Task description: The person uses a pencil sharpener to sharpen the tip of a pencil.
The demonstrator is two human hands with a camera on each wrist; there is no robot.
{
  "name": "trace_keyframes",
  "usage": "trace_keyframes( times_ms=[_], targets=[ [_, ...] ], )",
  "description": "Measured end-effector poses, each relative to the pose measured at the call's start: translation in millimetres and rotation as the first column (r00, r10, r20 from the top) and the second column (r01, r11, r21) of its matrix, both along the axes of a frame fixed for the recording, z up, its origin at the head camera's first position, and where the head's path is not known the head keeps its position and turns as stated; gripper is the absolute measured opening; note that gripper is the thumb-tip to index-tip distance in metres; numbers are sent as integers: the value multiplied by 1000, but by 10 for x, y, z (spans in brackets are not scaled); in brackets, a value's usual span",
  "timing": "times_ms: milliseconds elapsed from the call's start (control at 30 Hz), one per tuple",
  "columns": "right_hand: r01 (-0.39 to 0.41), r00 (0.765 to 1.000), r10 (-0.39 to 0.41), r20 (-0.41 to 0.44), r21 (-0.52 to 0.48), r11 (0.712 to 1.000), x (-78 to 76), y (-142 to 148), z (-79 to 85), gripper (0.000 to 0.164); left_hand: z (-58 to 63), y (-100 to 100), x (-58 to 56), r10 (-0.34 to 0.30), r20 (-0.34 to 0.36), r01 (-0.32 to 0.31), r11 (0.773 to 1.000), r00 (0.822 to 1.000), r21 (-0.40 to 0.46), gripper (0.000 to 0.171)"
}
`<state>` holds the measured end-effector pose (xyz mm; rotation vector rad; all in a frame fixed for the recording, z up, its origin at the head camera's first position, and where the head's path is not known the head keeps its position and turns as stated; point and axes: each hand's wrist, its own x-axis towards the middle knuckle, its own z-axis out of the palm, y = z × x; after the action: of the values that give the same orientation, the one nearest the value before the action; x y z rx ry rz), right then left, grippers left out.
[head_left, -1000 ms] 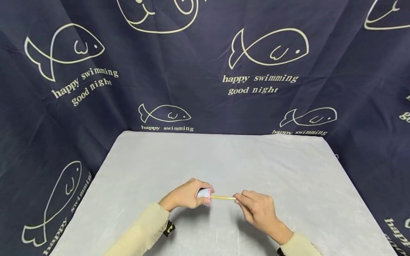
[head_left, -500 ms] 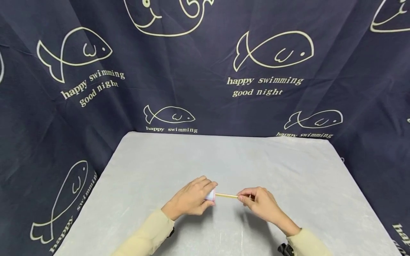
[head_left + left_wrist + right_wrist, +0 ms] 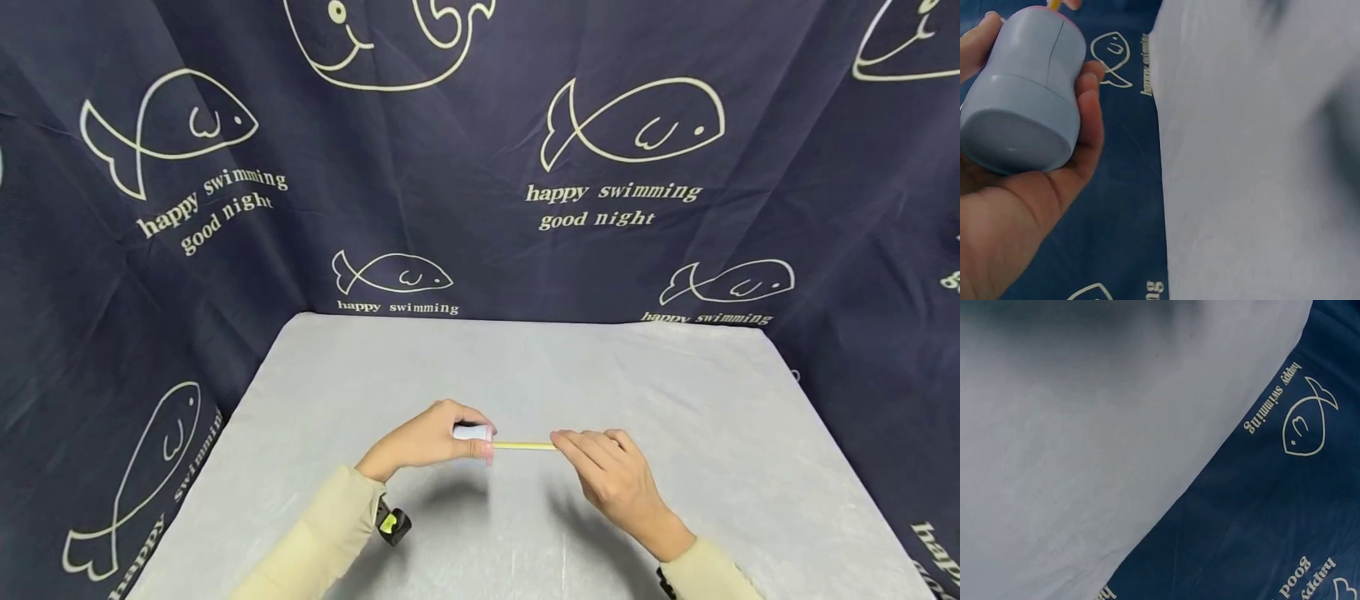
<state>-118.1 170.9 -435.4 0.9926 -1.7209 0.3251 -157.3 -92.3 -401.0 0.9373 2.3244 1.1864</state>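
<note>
A pale blue container [image 3: 471, 432] is being held on its side just below the middle of the head frame, above the white table [image 3: 525, 375], its pink rim [image 3: 490, 434] being turned toward the right of the frame. In the left wrist view its base is being presented to the camera at upper left. A thin yellow stick [image 3: 523, 446], likely a pencil, is being held nearly level, with its left end meeting the pink rim and its right end being covered by fingers.

The bringing together of stick and container is being judged done. How deep the stick is sitting is being hidden, so how much work is left cannot be told.

The container is being gripped by the left hand [image 3: 429, 435], fingers and thumb being curled round it; the stick is being gripped near its right end by the right hand [image 3: 619, 483]. The hands are being held apart, with the bare stick spanning the gap. The right hand is not being shown in the right wrist view.

Pale sleeves [image 3: 318, 529] are being worn, and a dark blue curtain [image 3: 480, 183] with fish prints is filling the upper head frame.
</note>
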Motion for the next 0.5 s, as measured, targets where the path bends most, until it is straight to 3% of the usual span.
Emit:
trace_keyframes(
  times_ms=[100, 233, 300, 400, 433, 500],
  targets=[
    [-12, 1000, 12, -23, -1, 1000, -5, -19, 46, 25, 2, 13, 0, -25, 44, 23, 999, 999, 24, 21],
    [-1, 999, 2, -51, 11, 1000, 11, -22, 39, 29, -24, 53, 46, -31, 13, 31, 999, 999, 12, 24],
    [-1, 1000, 1, -18, 8, 1000, 25, -11, 2, 32, -51, 77, 84, -17, -22, 17, 1000, 1000, 8, 26],
    [-7, 990, 8, 142, -13, 1000, 74, 22, -69, 36, -115, 110, 152, 26, -103, -26, 1000, 994, 4, 32],
    [-8, 976, 13, 219, -22, 1000, 98, 34, -87, 36, -147, 116, 177, 39, -147, -39, 999, 988, 0, 34],
    [-5, 924, 19, 381, -37, 999, 150, 57, -112, 31, -215, 124, 228, 50, -249, -54, 999, 967, -7, 39]
  ],
)
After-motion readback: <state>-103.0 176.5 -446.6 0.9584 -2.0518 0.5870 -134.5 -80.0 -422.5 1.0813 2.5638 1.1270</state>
